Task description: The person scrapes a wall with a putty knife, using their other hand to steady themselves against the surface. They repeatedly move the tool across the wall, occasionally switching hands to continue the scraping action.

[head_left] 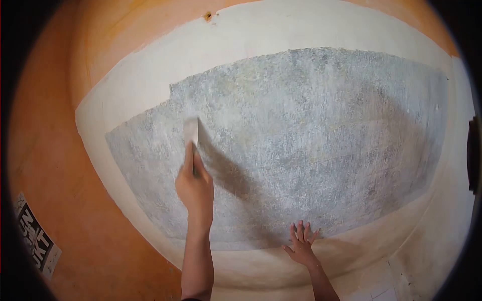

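Observation:
My left hand (195, 183) is closed round the handle of a putty knife (191, 130) and points it upward. Its flat metal blade lies against or very close to a rough grey patch (311, 135) on the wall; actual contact is hard to tell. Most of the handle is hidden by the fingers. Lower and to the right, my right hand (303, 249) is spread open with the palm toward the wall. Its fingertips reach the patch's lower edge, and it holds nothing.
A smooth white band (281, 25) surrounds the grey patch. Orange wall (65, 150) lies beyond it, with a small hole (207, 16) near the top. A black-and-white lettered sticker (35, 238) is at lower left. Something dark (473, 155) stands at the right edge.

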